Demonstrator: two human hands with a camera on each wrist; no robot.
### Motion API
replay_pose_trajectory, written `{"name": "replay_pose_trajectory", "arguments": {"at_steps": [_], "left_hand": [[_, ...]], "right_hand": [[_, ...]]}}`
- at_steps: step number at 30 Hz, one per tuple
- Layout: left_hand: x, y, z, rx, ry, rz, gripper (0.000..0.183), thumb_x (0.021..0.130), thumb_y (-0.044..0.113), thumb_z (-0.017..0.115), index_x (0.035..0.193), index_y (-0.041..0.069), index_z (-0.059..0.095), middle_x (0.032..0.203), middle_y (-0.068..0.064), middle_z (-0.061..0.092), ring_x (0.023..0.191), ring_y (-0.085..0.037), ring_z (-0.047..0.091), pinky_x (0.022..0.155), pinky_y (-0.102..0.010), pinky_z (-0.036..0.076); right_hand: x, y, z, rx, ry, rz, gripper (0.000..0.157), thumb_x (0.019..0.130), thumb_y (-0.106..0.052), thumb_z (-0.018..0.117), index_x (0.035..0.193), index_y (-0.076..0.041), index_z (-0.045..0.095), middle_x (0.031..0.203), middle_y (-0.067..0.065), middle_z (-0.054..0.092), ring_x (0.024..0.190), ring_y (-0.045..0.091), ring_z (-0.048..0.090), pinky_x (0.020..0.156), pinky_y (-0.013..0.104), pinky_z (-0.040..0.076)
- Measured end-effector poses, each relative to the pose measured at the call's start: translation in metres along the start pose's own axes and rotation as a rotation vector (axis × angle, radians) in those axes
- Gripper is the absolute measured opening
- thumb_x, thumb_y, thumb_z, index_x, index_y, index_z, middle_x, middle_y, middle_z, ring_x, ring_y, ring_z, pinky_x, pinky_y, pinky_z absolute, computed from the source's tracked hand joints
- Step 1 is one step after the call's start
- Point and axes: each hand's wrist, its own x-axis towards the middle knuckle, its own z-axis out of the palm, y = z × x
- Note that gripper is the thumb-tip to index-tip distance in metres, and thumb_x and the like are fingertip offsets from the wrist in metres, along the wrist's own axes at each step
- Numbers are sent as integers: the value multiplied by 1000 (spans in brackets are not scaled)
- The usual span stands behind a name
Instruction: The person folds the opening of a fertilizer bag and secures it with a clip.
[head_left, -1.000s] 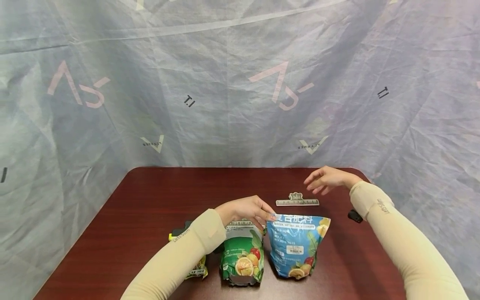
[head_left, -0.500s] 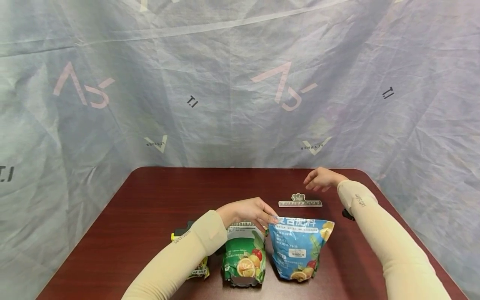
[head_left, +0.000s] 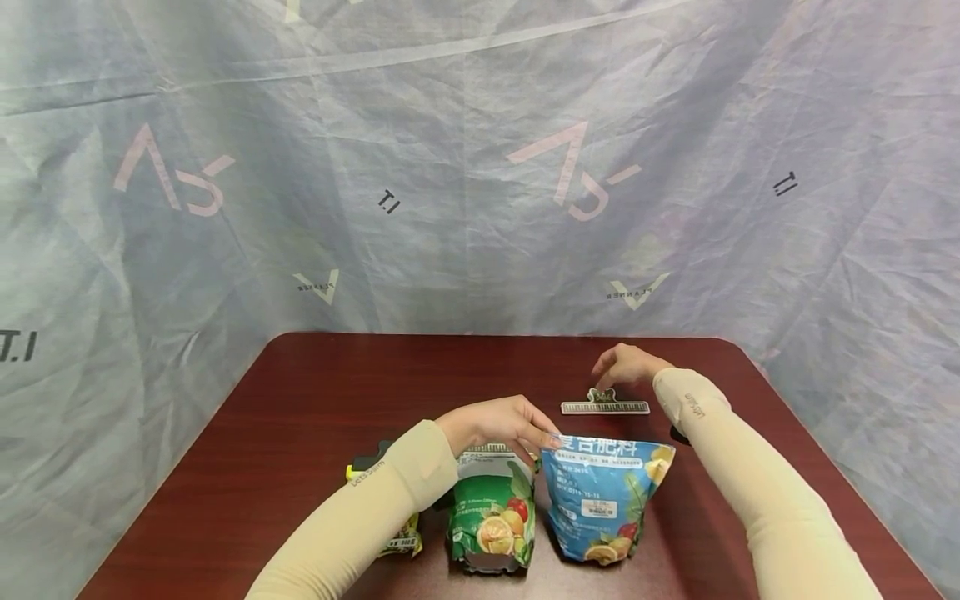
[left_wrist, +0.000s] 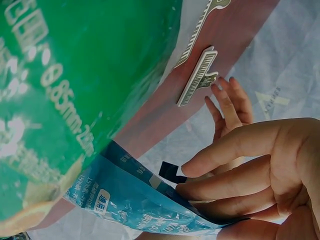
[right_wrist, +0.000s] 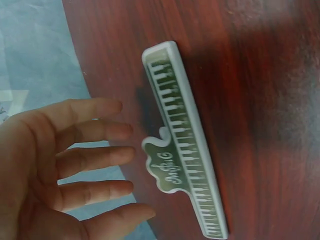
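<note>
A blue fertilizer bag (head_left: 596,508) with fruit pictures stands upright on the table. My left hand (head_left: 504,422) pinches its top left corner, thumb outside and fingers at the mouth in the left wrist view. Beyond the bag lies a piano-key-patterned clip (head_left: 604,408) with a scalloped grip marked "Music". Just behind that clip hovers my right hand (head_left: 628,364). Seen from the right wrist, its spread, relaxed fingers (right_wrist: 95,156) point at the clip's grip, with a small gap between. Nothing is in this hand.
A green bag (head_left: 491,512) stands left of the blue one, with a similar piano-pattern clip (head_left: 487,447) across its top. Partly behind my left forearm are a yellow packet (head_left: 407,537) and a dark object (head_left: 371,460). A grey cloth (head_left: 465,208) hangs behind the table.
My right hand has moved left and down, closer to the loose clip. The left hand keeps its pinch on the blue bag. The whole view has shifted slightly.
</note>
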Motion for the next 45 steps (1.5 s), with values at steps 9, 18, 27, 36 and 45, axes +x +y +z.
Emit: {"name": "replay_pose_trajectory", "arguments": {"at_steps": [9,18,27,36,45], "left_hand": [[0,0,-1,-4,-24,1,23,89,9,60,109,-1,66,100,-10,67,86,-21,65,71,-37,54],[0,0,-2,-17,-24,4,23,89,8,59,109,-3,66,98,-11,67,86,-21,65,72,-38,54],[0,-1,-3,-24,-24,3,24,89,8,59,110,-3,66,99,-11,67,87,-20,65,73,-39,53],[0,-1,-3,-27,-24,-1,24,89,8,59,110,-3,65,100,-11,67,87,-20,65,73,-40,53],[0,-1,-3,-32,-26,4,25,89,7,59,111,-3,65,98,-11,67,84,-20,65,70,-36,54]], "right_hand": [[7,-5,20,-27,-16,28,46,68,-9,78,109,5,62,101,15,65,94,26,59,78,38,49],[13,-1,29,-105,-47,11,55,61,-9,81,112,-2,62,86,9,58,74,17,48,66,30,45],[17,4,33,-201,2,-37,51,55,-6,83,103,-5,66,84,6,52,76,18,46,67,31,44],[18,9,35,-231,7,-64,45,57,-8,85,99,-7,67,89,3,62,82,19,55,71,35,48],[16,0,35,-255,-36,-53,26,62,-5,82,80,-10,64,84,3,58,71,17,48,59,30,44]]}}
